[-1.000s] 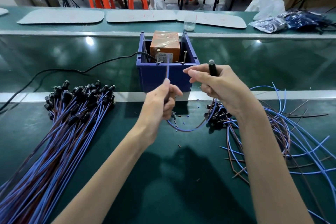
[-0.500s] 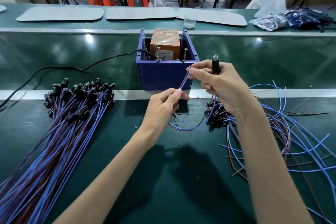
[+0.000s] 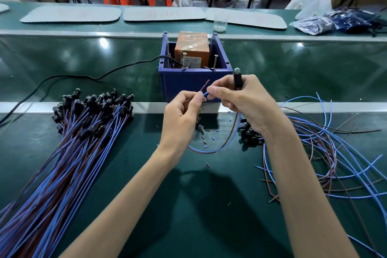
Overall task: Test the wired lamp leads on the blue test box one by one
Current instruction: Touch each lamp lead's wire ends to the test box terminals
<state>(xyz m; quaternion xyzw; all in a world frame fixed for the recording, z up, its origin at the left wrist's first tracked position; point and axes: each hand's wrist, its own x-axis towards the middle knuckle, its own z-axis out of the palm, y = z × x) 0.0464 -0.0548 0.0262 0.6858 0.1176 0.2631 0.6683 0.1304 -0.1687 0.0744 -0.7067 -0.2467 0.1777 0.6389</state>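
The lamp [image 3: 237, 80] is gripped by the right hand [image 3: 249, 107], its leads [image 3: 206, 85] pinched apart by the left hand [image 3: 182, 115], likely for the twelve-o'clock blue test box [image 3: 188, 81].

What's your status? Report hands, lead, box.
Left hand pinches lead ends; right hand grips lamp. Ends held short of box posts, not touching. Path looks open.

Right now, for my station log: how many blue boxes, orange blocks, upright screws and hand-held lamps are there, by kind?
Blue box: 1
Orange block inside it: 1
Upright screws: 2
Lamp held by the right hand, its wires pinched by the left hand: 1
Total: 5
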